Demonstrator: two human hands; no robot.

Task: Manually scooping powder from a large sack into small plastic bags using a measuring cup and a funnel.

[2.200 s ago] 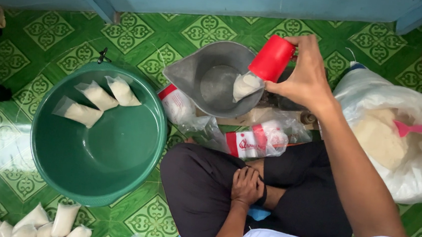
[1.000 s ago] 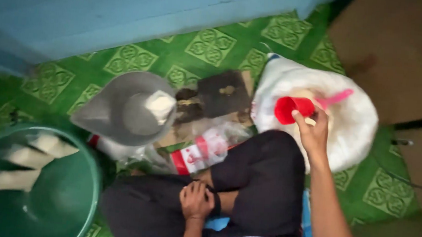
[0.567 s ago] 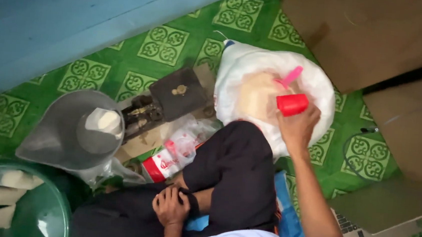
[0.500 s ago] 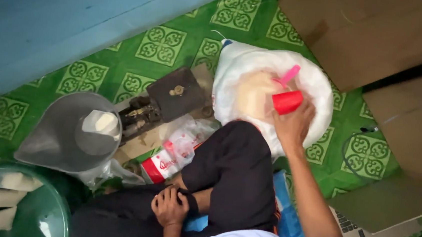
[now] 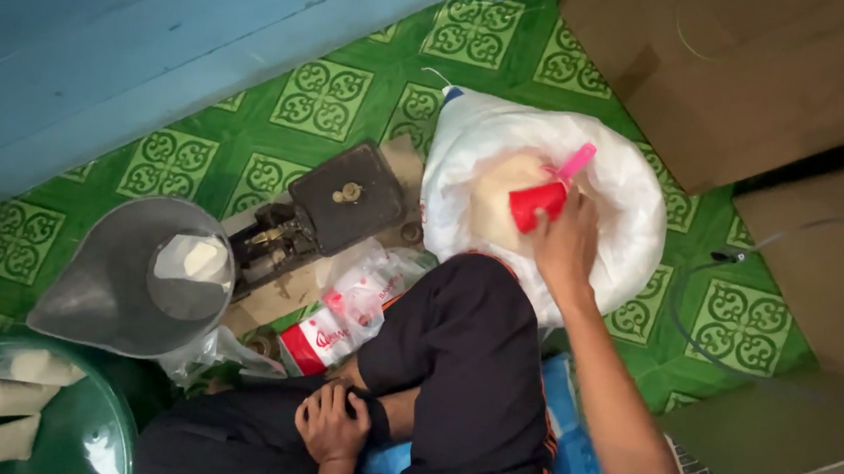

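Your right hand (image 5: pixel 564 246) sits over the open sack (image 5: pixel 635 214), whose mouth is wide, with only the red scoop (image 5: pixel 537 204) and its pink handle in the way. Right of the sack, brown boxes (image 5: pixel 755 83) wall you in, and a thin cable (image 5: pixel 699 289) loops over the floor there. Between sack and scale pan (image 5: pixel 106 292), the dark scale body (image 5: pixel 334 205) and a crumpled bag (image 5: pixel 357 302) crowd the floor. Your raised knee (image 5: pixel 464 341) blocks the low path, so you can pass only above it. Bare green floor (image 5: pixel 322 109) lies open along the blue wall (image 5: pixel 105 52). The green basin (image 5: pixel 76 430) fills the lower left corner, just beside the pan.
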